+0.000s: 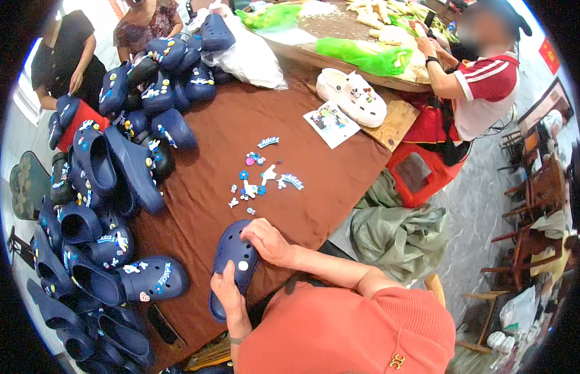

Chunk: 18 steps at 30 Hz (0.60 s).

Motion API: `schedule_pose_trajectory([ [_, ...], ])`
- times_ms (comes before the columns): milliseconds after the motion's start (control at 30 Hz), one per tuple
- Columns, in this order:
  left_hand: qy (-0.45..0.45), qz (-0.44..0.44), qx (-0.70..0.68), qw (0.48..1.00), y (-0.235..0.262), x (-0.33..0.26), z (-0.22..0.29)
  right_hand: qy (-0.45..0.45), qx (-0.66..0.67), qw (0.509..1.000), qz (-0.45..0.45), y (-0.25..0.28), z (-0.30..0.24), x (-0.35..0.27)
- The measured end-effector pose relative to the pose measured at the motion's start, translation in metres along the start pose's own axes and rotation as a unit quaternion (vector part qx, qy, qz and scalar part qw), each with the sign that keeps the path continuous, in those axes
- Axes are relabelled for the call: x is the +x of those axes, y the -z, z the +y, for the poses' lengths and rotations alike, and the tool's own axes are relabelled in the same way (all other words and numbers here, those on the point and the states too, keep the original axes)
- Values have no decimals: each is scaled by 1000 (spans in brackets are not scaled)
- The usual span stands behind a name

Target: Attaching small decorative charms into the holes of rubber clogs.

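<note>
A navy foam clog (229, 251) with holes in its upper lies tilted at the table's near edge, between my two hands. One white round piece (243, 265) shows on its upper. My left hand (227, 292) is closed around the clog's near part, thumb on top. At the toe end, the curled fingers of my right hand (269, 243) grip the clog's right edge; anything small under the fingertips is hidden. Just beyond the toe lie several loose shoe charms (249, 187): white figures, blue flowers, a pink round one and a blue-and-white banner (292, 181).
Navy clogs (146, 279), many with charms, are heaped along the left. A white clog (352, 96) and a picture card (331, 124) lie at the far right of the brown cloth (206, 171). A co-worker (483, 81) handles food beyond. Two people stand far left.
</note>
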<state>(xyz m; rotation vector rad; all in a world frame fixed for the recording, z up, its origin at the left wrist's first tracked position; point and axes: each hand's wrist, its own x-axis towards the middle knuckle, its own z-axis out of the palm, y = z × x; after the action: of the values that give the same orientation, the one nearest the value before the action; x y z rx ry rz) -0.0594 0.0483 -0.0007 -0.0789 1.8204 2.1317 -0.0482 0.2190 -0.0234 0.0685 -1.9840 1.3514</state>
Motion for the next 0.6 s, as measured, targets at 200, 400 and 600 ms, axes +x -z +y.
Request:
schedule_pose_trajectory([
  [200, 44, 33, -24, 998, 0, 3, -3, 182, -170, 966, -67, 4, 4, -17],
  [400, 49, 80, 24, 995, 10, 5, -8, 192, -72, 970, -128, 12, -8, -22],
  [600, 46, 51, 42, 997, 7, 10, -11, 211, -79, 967, -117, 11, -4, -30],
])
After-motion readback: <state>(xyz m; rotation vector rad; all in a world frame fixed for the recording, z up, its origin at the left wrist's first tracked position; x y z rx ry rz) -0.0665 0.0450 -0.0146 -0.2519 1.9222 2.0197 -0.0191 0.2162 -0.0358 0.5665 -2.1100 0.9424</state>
